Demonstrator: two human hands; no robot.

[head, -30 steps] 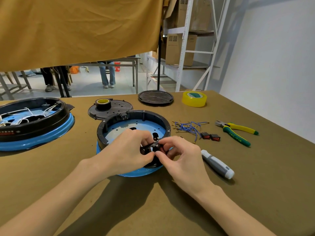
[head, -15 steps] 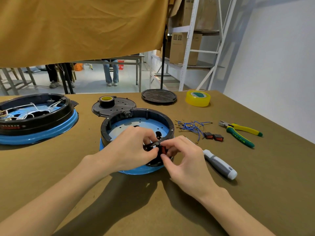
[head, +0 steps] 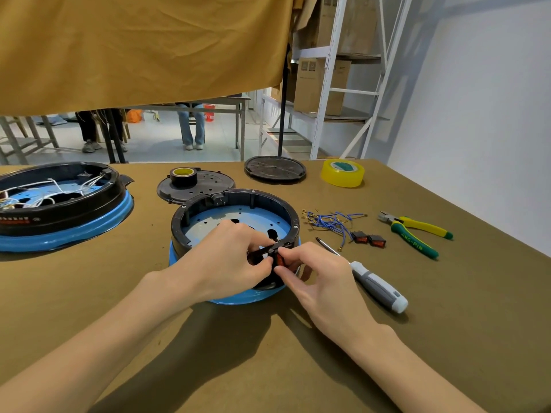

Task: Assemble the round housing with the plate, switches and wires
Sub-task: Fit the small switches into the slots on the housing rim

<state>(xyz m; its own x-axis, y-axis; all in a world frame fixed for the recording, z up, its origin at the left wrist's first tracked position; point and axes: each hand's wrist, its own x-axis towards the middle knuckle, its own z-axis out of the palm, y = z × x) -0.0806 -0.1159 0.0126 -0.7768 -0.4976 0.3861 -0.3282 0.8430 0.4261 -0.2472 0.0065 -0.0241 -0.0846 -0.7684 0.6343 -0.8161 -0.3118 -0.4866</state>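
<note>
Both hands are meeting at the near rim of the round housing (head: 235,210), mid-table. The left hand (head: 226,257) and right hand (head: 316,278) are pinching a red switch (head: 279,259) between fingertips. Blue wires (head: 331,222), two spare switches (head: 368,238) and a screwdriver (head: 375,283) are lying to the right.

We see a round housing (head: 235,204) with a black rim, a pale blue floor dotted with small holes and a blue base, on an olive-brown table (head: 447,338). Between our fingers sits a black switch (head: 278,259) with a red face. 2 more switches (head: 368,238), black and red, lie by blue wires (head: 331,222). The pliers (head: 417,234) are green and yellow, the screwdriver (head: 375,284) grey and white, the tape roll (head: 343,172) yellow.
</note>
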